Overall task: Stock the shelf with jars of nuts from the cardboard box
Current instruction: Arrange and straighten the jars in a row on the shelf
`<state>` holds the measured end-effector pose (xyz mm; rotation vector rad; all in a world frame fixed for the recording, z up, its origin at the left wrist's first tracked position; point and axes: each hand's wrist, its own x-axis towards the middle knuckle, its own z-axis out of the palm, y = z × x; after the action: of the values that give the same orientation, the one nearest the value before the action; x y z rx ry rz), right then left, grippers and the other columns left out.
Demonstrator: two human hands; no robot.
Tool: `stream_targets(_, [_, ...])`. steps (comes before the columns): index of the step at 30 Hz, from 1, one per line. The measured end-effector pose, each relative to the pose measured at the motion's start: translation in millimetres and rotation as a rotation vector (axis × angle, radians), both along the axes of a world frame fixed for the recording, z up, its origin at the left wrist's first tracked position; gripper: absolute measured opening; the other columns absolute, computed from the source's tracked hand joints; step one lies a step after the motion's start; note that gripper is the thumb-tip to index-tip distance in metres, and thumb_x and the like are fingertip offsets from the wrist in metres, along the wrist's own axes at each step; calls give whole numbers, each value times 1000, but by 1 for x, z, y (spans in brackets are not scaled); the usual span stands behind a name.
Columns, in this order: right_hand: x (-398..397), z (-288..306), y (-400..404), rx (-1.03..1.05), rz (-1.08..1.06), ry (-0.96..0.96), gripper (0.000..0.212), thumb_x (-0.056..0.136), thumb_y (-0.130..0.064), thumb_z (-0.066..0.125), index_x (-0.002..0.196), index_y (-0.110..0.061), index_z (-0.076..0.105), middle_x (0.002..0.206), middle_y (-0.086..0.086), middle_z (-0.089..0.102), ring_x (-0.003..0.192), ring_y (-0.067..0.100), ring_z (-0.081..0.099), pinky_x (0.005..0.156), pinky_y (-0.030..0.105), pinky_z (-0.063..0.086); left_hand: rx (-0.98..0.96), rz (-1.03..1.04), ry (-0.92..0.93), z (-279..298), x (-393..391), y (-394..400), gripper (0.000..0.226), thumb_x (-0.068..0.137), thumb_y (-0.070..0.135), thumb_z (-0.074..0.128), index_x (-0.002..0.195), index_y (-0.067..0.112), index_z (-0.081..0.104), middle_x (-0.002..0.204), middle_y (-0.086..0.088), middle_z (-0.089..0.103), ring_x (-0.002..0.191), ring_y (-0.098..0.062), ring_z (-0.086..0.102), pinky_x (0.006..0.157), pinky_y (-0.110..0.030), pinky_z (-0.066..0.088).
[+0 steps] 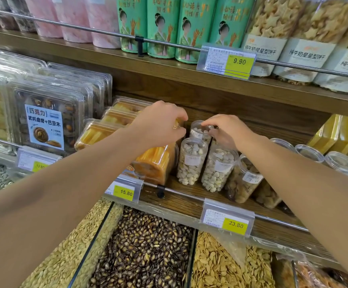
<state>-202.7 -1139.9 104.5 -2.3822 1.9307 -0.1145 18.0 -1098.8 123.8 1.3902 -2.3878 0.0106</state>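
My right hand (pixel 227 129) pinches a rear pistachio jar (pixel 200 130); left hand (pixel 160 121) grips an orange snack pack (pixel 154 163) beside it, mid-shelf (pixel 189 196).

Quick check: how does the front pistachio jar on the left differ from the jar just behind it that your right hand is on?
The front pistachio jar stands at the shelf edge, untouched and fully visible. The rear jar sits deeper, mostly hidden behind it, with the right hand fingers on its lid. Both are clear, white-labelled, and hold pistachios.
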Motion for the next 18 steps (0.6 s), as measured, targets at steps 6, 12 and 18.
stream_targets(6, [-7,-2,22,-129,11,-106,31,96,-37,56,126,-32,64,135,-2,58,124,25,50,97,36,40,9,-16,-90,-1,-14,8,37,86,42,58,119,28,65,119,6,67,116,-18,56,88,-43,53])
stream_targets(12, [1,1,26,-143,-55,-118,25,93,-38,62,117,-30,65,125,5,63,122,28,50,92,39,44,3,-7,-137,-4,-17,9,37,87,45,58,120,30,65,118,5,67,110,-17,60,86,-41,54])
stream_targets(18, [-2,-2,22,-128,-64,-128,27,94,-37,61,120,-29,64,128,7,61,125,30,47,95,41,42,2,2,-172,-5,-19,12,36,87,44,59,120,31,64,116,6,67,110,-17,59,89,-43,52])
